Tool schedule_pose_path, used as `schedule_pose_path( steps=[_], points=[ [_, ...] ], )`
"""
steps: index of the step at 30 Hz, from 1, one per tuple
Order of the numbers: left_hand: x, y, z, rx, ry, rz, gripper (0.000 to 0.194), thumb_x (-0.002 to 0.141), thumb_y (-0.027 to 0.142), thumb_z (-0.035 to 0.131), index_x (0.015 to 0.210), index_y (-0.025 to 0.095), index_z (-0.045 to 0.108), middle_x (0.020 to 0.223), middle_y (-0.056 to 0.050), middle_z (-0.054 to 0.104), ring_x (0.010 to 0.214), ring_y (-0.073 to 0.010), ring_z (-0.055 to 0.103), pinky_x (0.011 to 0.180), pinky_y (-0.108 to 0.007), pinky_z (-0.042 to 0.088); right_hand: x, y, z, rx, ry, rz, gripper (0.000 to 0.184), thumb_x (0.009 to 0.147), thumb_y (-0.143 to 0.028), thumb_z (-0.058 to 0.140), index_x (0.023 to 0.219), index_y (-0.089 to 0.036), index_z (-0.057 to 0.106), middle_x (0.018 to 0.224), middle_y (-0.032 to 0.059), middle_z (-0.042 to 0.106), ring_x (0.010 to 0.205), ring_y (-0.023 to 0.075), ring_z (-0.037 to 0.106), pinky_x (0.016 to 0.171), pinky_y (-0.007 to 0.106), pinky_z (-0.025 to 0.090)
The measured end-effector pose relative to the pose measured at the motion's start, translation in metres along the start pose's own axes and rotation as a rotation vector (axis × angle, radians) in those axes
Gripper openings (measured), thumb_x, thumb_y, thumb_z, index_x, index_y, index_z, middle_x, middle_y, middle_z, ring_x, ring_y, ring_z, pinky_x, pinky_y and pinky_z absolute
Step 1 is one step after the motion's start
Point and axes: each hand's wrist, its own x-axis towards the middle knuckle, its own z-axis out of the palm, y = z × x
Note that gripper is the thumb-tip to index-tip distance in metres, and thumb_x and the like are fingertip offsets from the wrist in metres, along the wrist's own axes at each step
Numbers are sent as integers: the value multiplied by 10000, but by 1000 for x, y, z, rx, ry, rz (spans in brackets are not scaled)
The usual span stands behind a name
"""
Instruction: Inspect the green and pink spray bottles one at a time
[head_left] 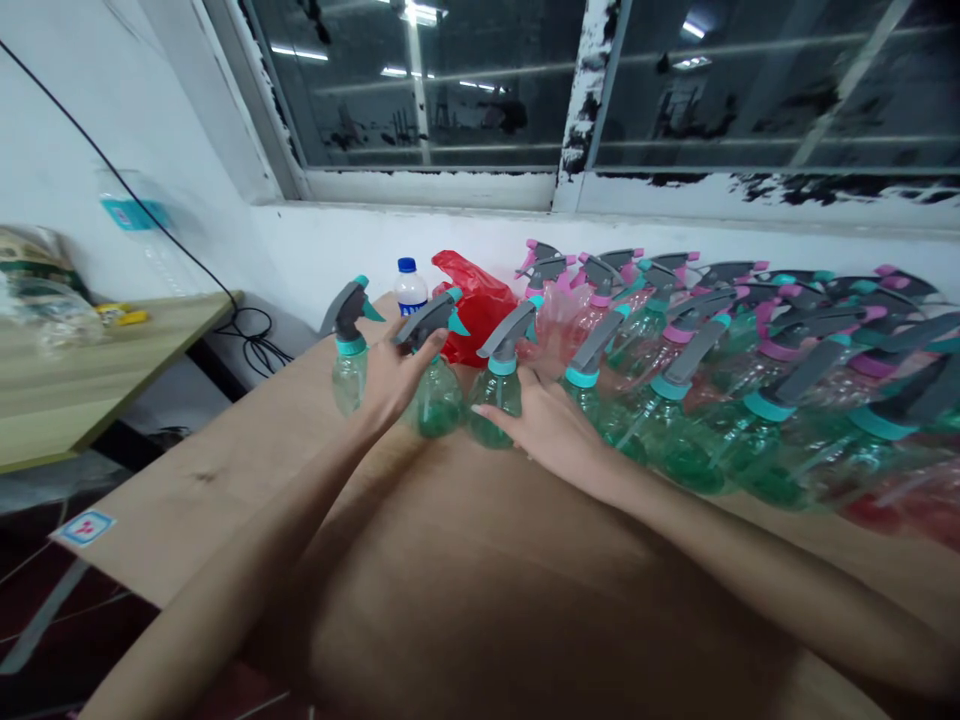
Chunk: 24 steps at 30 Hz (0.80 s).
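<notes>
Left hand [394, 378], half-curled at the neck of the second spray bottle [437, 408], thumb against its gray head, firmness of hold cannot be told; both stand just right of the leftmost spray bottle [348, 378] on the wooden tabletop [217, 480]. Behind: one blue-capped bottle [411, 288], one red plastic bag [480, 295]. Right hand [559, 425], partly open, thumb across the front of the third spray bottle [499, 396], grip likewise unclear; farther right, close-set rows of spray bottles [667, 385] with teal or pink collars.
</notes>
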Motion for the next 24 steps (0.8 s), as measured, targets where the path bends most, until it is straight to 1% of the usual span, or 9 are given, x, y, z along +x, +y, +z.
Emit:
schedule_pose_path(
  steps=[2,5,7,9,12,14,16,19,24],
  points=[
    [-3,0,-3,9,-8,-8,432,802,469,625,1148,212,608,976,-71,723,976,-297,658,899,-474,498,2,1,1,-14,5,8,720,815,-464,537,1359,-19,383,778,144,661,540,232,598,553,386,452],
    [-13,2,-11,11,-32,4,500,785,456,653,1216,223,556,1143,-86,679,1103,-289,610,973,-468,465,3,1,1,-32,18,-3,714,819,-457,538,1354,-17,368,772,136,654,552,226,599,542,364,441],
    [-27,4,-19,12,-35,21,551,779,441,666,1265,239,503,1277,-89,605,1219,-283,526,1030,-471,421,3,1,1,-45,24,-14,704,818,-455,540,1339,-10,379,800,151,652,589,238,611,547,364,443],
    [-45,7,-29,19,-12,22,585,780,439,662,1290,228,467,1343,-122,544,1273,-302,469,1029,-501,417,3,1,1,-63,33,-24,685,816,-456,539,1310,0,405,835,177,649,646,267,623,559,376,448],
    [-70,11,-40,56,-11,0,510,832,402,597,1282,211,452,1318,-143,551,1251,-297,495,1008,-505,439,3,3,2,-87,49,-41,657,813,-466,533,1264,4,447,892,219,641,751,324,628,592,413,457],
    [-79,11,-40,176,-25,39,480,847,388,568,1275,209,444,1300,-145,553,1225,-294,517,975,-497,469,3,4,3,-97,57,-52,643,814,-475,528,1238,4,466,909,233,638,789,345,624,607,429,458],
    [-79,9,-34,247,-37,68,492,829,367,581,1268,191,444,1302,-158,534,1222,-303,510,964,-492,475,3,5,4,-100,62,-61,630,823,-477,517,1223,7,472,901,234,639,779,340,626,597,424,457],
    [-66,4,-22,323,-49,93,526,817,325,590,1293,182,417,1313,-163,515,1235,-324,479,975,-512,451,3,5,5,-103,67,-73,602,833,-469,506,1207,3,481,886,222,642,746,320,631,569,404,454],
    [-48,-5,-14,409,-86,118,515,803,294,600,1276,187,426,1224,-147,571,1105,-331,574,901,-519,485,4,5,7,-128,100,-91,566,825,-450,523,1188,-15,502,969,240,634,841,335,630,614,407,466]
  ],
)
